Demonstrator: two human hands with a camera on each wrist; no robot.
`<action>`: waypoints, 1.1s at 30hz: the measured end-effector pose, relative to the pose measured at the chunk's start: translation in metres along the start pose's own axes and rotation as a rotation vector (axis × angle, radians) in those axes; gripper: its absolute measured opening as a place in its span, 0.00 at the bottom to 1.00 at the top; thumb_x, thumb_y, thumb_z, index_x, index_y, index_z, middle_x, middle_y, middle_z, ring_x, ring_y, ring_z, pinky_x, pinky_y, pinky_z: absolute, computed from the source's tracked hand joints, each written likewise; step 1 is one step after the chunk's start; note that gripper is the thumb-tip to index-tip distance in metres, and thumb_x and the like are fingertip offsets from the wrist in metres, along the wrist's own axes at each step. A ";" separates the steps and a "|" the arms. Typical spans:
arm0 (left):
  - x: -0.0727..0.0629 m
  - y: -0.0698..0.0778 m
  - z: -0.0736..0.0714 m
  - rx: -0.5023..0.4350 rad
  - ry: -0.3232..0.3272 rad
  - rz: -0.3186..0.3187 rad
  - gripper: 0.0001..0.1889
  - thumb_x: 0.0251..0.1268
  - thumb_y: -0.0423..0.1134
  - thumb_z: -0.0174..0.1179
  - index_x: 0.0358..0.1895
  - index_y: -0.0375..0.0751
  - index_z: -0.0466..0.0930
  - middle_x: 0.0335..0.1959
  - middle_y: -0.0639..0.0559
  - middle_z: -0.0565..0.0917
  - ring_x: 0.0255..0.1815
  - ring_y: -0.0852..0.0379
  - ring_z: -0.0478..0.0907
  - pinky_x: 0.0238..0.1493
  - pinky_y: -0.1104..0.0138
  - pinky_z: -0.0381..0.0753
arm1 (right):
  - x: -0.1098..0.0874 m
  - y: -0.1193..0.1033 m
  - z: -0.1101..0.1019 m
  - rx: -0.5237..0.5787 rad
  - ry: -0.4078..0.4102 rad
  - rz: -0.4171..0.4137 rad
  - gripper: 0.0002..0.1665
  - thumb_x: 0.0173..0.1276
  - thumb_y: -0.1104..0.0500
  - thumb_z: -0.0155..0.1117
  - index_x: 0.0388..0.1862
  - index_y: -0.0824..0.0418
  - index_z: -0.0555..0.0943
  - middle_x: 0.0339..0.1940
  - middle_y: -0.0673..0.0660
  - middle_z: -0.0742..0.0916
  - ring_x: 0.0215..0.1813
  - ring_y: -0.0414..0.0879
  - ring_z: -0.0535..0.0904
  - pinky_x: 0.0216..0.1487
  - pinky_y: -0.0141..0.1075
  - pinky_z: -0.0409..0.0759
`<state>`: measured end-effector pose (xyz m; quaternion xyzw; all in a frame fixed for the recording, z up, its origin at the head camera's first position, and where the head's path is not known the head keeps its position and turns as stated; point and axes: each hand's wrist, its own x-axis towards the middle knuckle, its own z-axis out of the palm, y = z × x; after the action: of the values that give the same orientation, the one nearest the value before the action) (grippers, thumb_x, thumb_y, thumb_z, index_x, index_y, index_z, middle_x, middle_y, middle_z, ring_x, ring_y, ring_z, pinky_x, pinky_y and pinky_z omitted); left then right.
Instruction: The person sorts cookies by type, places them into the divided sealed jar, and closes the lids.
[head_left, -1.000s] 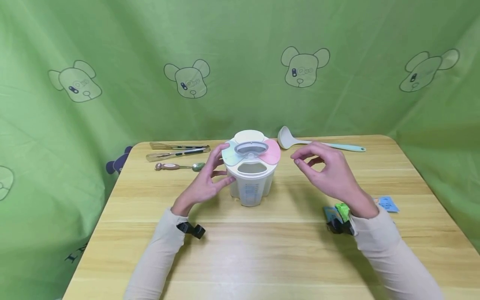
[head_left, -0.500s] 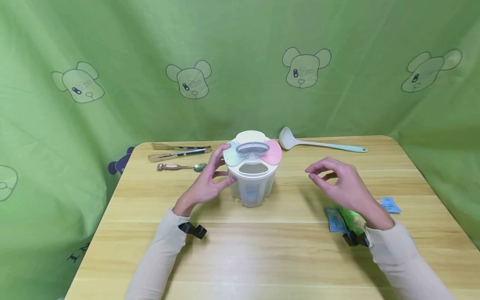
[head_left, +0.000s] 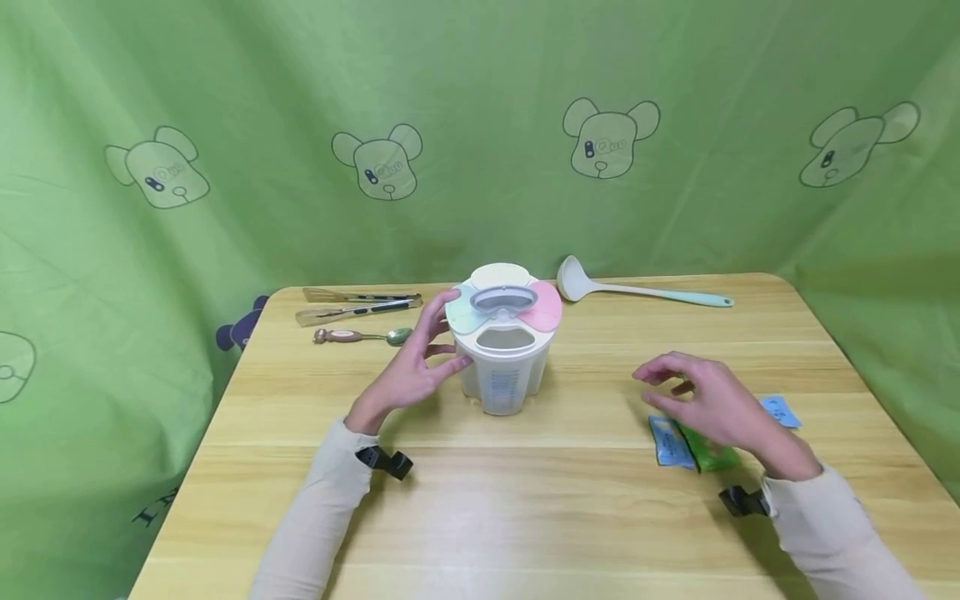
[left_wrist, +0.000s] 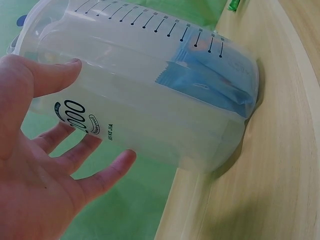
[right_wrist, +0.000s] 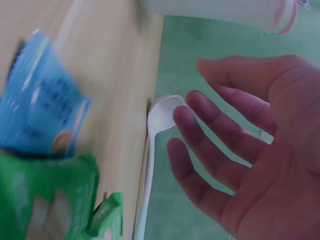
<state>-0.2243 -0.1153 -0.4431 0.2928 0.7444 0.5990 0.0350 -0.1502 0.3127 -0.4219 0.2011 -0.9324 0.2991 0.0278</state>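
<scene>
Viewing from the head, we are keeping the lidded container (head_left: 506,354) upright on the table (head_left: 465,517). Our left hand (head_left: 408,372) is gripping the container's left side between thumb and fingers. Our right hand (head_left: 712,402) is hovering to the container's right, its loosely bent fingers holding nothing. A near blue packet (head_left: 672,442), a green packet (head_left: 708,452) and a far blue packet (head_left: 780,411) are lying right of the container.

Checking the left wrist view, we are seeing an enclosed blue packet (left_wrist: 210,80) resting at the container's bottom.

Checking the right wrist view, we are holding thumb and fingertips apart.

We are judging the work partly done: at least one packet is sitting inside the container; the others are remaining outside.
</scene>
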 end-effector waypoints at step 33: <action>0.001 -0.003 0.000 0.021 -0.003 0.018 0.51 0.69 0.26 0.69 0.88 0.57 0.50 0.86 0.40 0.64 0.82 0.32 0.69 0.74 0.40 0.82 | -0.005 0.022 0.013 -0.176 -0.317 0.178 0.39 0.53 0.50 0.92 0.61 0.65 0.87 0.47 0.55 0.90 0.47 0.48 0.83 0.49 0.46 0.88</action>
<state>-0.2264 -0.1153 -0.4451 0.3009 0.7478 0.5911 0.0277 -0.1532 0.3233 -0.4457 0.1594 -0.9617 0.1822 -0.1286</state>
